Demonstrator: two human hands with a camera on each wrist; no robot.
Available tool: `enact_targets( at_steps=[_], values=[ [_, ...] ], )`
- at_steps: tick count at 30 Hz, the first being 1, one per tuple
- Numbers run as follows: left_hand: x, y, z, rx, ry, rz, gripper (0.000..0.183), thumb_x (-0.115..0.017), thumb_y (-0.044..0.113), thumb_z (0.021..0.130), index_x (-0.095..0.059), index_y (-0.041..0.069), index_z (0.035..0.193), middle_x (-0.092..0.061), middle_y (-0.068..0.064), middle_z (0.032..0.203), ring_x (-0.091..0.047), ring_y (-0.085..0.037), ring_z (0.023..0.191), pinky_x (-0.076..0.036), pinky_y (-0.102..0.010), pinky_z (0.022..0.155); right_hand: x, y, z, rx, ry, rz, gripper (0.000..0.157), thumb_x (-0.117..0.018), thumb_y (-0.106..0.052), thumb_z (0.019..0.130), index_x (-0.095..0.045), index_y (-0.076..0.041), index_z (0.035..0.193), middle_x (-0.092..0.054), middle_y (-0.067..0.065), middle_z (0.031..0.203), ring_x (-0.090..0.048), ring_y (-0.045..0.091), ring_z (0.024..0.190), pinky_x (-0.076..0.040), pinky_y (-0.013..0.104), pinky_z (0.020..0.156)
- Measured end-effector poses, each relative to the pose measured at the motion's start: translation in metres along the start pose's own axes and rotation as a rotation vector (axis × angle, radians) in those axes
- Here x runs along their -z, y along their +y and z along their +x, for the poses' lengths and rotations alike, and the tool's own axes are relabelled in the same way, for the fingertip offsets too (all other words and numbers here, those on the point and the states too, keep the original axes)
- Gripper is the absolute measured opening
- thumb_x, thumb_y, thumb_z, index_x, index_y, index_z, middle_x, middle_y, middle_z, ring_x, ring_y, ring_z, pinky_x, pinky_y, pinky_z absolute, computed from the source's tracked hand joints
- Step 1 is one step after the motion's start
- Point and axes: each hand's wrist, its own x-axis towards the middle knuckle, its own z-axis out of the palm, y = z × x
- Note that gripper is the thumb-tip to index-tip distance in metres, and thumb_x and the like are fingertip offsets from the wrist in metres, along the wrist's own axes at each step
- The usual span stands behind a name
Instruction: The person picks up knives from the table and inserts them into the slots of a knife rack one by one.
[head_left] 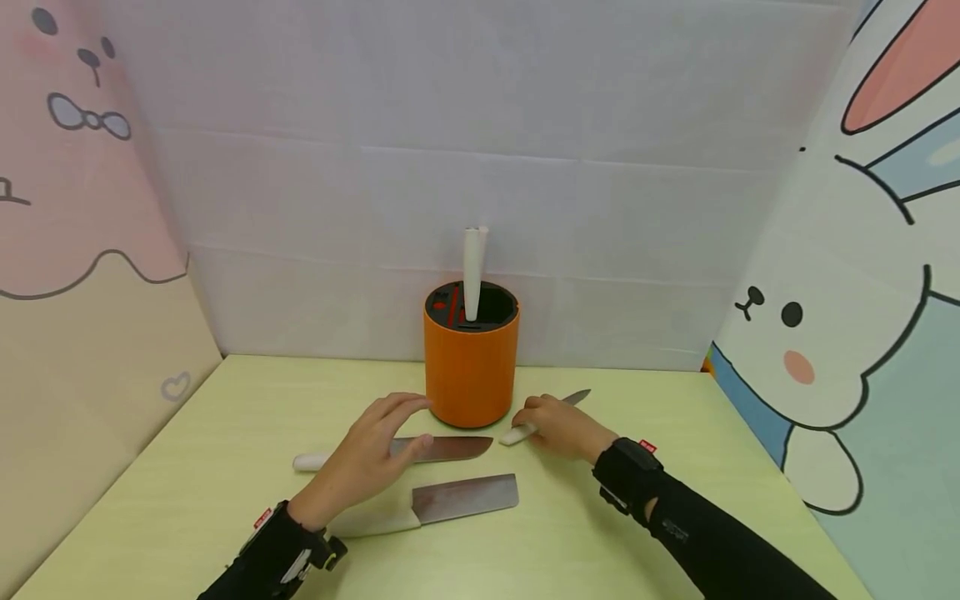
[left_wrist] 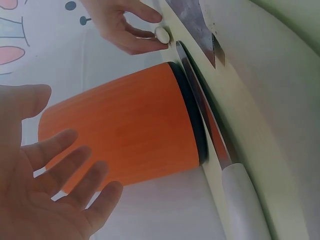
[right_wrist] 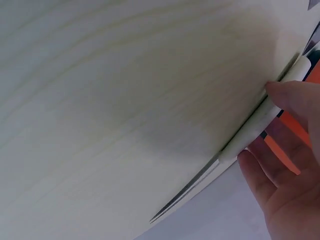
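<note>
My right hand (head_left: 561, 429) pinches the white handle of a small paring knife (head_left: 517, 434) between thumb and fingers, to the right of the knife block. In the right wrist view, the paring knife (right_wrist: 255, 122) lies along the tabletop, its narrow blade pointing away from the palm. My left hand (head_left: 363, 467) hovers with its fingers spread over a chef's knife (head_left: 453, 448), holding nothing. Nearer me lies a cleaver (head_left: 468, 497) with a pale handle, partly behind the left wrist. An orange round knife block (head_left: 471, 375) stands upright behind the knives, seen close beside the left fingers (left_wrist: 70, 142).
White handles (head_left: 472, 271) stick up from slots in the block's black top. The pale yellow table (head_left: 645, 500) ends at a white sheet (head_left: 337, 208) behind. Cartoon-printed sheets (head_left: 90, 358) flank both sides.
</note>
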Motion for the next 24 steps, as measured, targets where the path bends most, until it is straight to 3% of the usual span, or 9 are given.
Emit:
enact_targets(
  at_steps=[16,24],
  values=[
    [0.0,0.001,0.003,-0.028,0.011,-0.013,0.045,-0.06,0.036,0.095,-0.048,0.02,0.136,-0.048,0.001,0.133,-0.042,-0.017,0.124,-0.043,-0.045,0.098,0.001,0.007,-0.004,0.038,0.014,0.026,0.024,-0.077,-0.006,0.08,-0.07,-0.013,0.102,-0.059,0.003,0.092,-0.056,0.019,0.086,-0.051,0.034,0.079],
    [0.0,0.0,0.001,-0.001,0.011,-0.009,0.046,-0.062,0.036,0.094,-0.048,0.023,0.136,-0.047,0.004,0.134,-0.041,-0.014,0.124,-0.043,-0.045,0.098,0.006,0.007,-0.011,0.094,0.042,0.06,0.028,-0.077,-0.005,0.079,-0.067,-0.011,0.105,-0.057,0.003,0.093,-0.056,0.015,0.084,-0.052,0.032,0.076]
  ],
)
